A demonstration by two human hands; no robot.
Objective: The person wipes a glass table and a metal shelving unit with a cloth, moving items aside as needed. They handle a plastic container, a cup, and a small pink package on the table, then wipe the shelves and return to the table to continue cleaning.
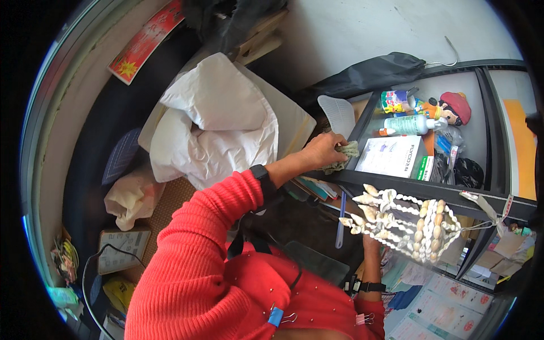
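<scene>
My left hand [326, 149] pinches a crumpled greenish-grey cloth [349, 149] against the near left edge of a black shelf unit [408, 182]. A white perforated plastic paddle, like a fly swatter head [338, 114], stands just beyond the fingers. Inside the shelf compartment, a white FLYCO box [389, 156] lies closest to this hand. My right forearm [372, 251] reaches up beneath a hanging seashell ornament [399, 221]. The shells and shelf hide my right hand, so its grip cannot be seen.
The compartment also holds a pale green bottle [406, 125], a figurine with a red cap [452, 108] and a black plastic bag [468, 172]. White bedding-like fabric [221, 97] is heaped at left. A blue plastic handle [341, 221] hangs below the shelf.
</scene>
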